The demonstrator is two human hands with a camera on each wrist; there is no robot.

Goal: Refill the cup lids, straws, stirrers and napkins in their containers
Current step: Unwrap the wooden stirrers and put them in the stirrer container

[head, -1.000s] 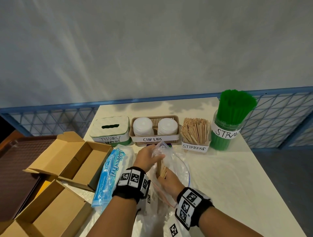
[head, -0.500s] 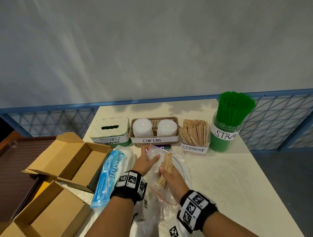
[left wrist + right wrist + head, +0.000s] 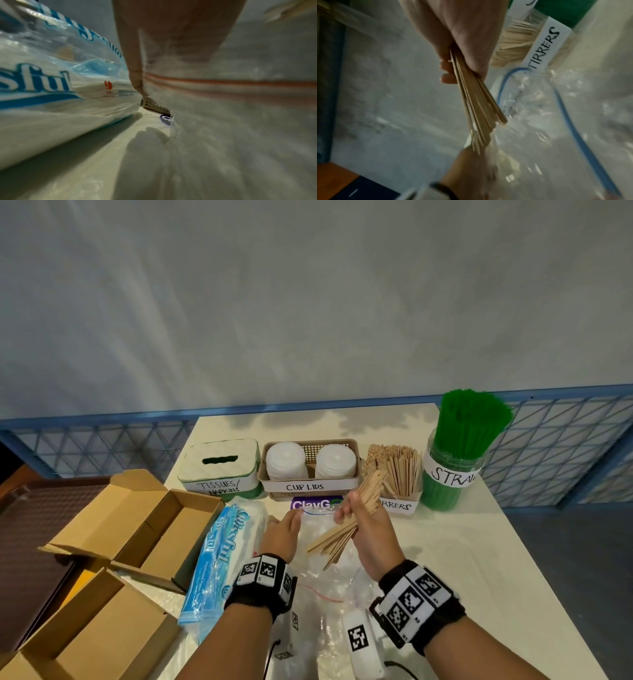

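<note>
My right hand (image 3: 346, 512) grips a bundle of wooden stirrers (image 3: 343, 534) above a clear zip bag (image 3: 322, 571); the bundle's top reaches the front left corner of the box labelled STIRRERS (image 3: 399, 472), which is packed with stirrers. In the right wrist view my right hand's fingers (image 3: 447, 67) curl round the bundle (image 3: 476, 108), with the bag's blue-edged mouth (image 3: 556, 102) beneath. My left hand (image 3: 291, 519) holds the bag's left edge; in the left wrist view a finger (image 3: 136, 78) lies against the bag (image 3: 240, 121).
Along the back stand a tissues/napkins box (image 3: 219, 467), a cup lids basket (image 3: 310, 486) and a jar of green straws (image 3: 457, 463). A blue napkin pack (image 3: 222, 556) lies left of the bag. Open cardboard boxes (image 3: 137, 529) sit at the table's left edge.
My right hand has drawn the stirrer bundle out of the bag and raised it forward and right towards the stirrer box. My left hand has stayed at the bag's edge.
</note>
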